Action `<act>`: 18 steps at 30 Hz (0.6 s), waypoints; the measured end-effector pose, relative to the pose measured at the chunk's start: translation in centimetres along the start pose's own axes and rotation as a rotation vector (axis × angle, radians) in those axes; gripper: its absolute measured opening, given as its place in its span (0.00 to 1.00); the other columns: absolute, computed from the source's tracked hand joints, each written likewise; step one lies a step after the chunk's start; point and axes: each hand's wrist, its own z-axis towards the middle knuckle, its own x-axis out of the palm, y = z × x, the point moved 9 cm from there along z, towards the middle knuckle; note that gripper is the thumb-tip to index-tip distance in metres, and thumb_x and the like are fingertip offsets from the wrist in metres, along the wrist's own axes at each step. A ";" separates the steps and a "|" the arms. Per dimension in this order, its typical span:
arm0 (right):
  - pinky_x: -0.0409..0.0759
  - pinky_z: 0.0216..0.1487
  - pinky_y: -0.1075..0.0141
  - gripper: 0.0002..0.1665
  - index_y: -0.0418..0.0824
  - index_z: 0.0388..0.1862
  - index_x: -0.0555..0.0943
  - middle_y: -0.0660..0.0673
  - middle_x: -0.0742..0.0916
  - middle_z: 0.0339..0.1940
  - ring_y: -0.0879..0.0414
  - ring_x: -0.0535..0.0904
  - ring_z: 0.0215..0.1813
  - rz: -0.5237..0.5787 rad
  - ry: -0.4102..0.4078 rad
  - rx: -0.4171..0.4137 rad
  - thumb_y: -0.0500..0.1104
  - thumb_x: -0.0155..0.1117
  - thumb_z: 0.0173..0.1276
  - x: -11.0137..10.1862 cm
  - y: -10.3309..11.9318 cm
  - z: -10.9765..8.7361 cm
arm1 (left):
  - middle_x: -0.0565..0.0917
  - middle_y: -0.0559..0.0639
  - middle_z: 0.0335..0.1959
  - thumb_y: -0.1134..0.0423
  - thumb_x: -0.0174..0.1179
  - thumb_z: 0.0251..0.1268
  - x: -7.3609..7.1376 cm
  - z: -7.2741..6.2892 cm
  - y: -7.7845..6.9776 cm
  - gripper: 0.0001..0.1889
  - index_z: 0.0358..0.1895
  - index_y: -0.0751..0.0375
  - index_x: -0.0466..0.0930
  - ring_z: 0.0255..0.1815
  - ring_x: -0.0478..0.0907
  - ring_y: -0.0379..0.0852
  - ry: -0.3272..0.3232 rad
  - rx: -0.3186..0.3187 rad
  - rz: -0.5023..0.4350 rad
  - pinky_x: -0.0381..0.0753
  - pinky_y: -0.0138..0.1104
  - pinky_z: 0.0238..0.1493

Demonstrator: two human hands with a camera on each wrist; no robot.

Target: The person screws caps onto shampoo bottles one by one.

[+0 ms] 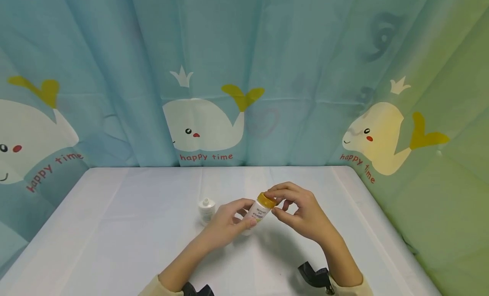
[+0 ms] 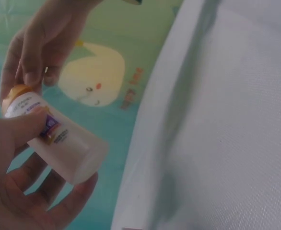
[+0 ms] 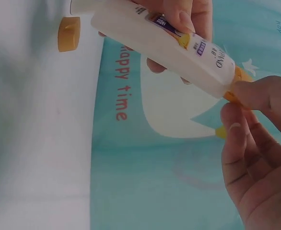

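1. Currently the left hand (image 1: 225,222) grips the white bottle (image 1: 257,212) by its body: thumb laid across the printed label, fingers curled round the far side, opened only as wide as the bottle.
2. Right hand (image 1: 303,209) is at the orange cap (image 1: 265,200): thumb and index finger close in on its rim in a narrow pinch, the other fingers bent beneath. Cap sits on the bottle's upper end; how tight it is, cannot tell.
3. Bottle is held up over the table, near the middle of the head view, tilted: cap end up and toward the right hand, base down toward the left. Label carries small print plus a purple and yellow patch.
4. Just beyond the left hand, on its outer side: second bottle (image 1: 206,210), white, upright on the table, narrow nozzle bare. Touching the hand or not, cannot tell.
5. Loose cap (image 3: 68,34), also orange, is on the table near that bottle, seen in the right wrist view.
6. White cloth covers the table (image 1: 133,228). Pale sleeves (image 1: 349,291) and black mounts (image 1: 316,275) at both wrists.
7. Outermost: blue-green curtain (image 1: 298,41) with white whales (image 1: 206,126), red "happy time" lettering (image 1: 206,157).
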 end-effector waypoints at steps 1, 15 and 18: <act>0.81 0.34 0.69 0.24 0.46 0.53 0.85 0.51 0.86 0.51 0.60 0.82 0.42 -0.002 0.005 -0.004 0.29 0.71 0.59 0.0 0.0 0.0 | 0.83 0.43 0.52 0.52 0.63 0.69 0.0 0.0 0.0 0.21 0.62 0.52 0.76 0.50 0.78 0.47 -0.001 0.000 -0.001 0.82 0.34 0.46; 0.84 0.42 0.65 0.21 0.47 0.54 0.85 0.51 0.85 0.54 0.58 0.82 0.52 0.012 0.014 0.012 0.35 0.74 0.61 0.1 -0.3 -0.2 | 0.83 0.41 0.52 0.51 0.62 0.70 0.1 0.0 0.1 0.21 0.63 0.51 0.76 0.50 0.78 0.43 0.008 -0.007 0.001 0.82 0.33 0.47; 0.84 0.46 0.63 0.20 0.48 0.53 0.85 0.50 0.85 0.56 0.57 0.81 0.56 0.010 0.011 0.003 0.36 0.74 0.61 0.1 -0.3 -0.1 | 0.83 0.40 0.51 0.51 0.62 0.70 0.2 -0.1 0.1 0.21 0.63 0.50 0.76 0.50 0.78 0.43 0.011 -0.004 -0.003 0.82 0.33 0.47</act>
